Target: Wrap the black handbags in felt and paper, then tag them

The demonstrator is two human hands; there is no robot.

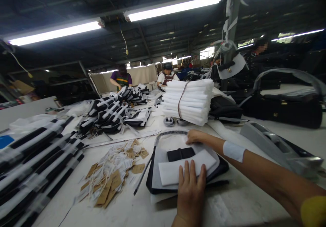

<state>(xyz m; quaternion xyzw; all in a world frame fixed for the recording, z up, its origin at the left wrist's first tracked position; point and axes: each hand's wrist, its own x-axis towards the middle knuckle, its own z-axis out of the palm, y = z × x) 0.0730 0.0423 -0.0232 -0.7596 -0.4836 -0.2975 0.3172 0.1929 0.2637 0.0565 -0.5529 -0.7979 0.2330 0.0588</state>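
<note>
We've L hand (190, 188) flat, fingers apart, on white foam strip (169, 173) atop blk bag (180, 154); R hand (195, 137) curled by strap (166, 132) beyond, can't tell grip. Paper tags (109, 188) left of L hand, print unreadable.

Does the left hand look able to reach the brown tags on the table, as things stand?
Probably yes: only the low corner of the bag and a thin dark strap seem to lie between the left hand and the brown tags. The hand rests flat on a white sheet.
</note>
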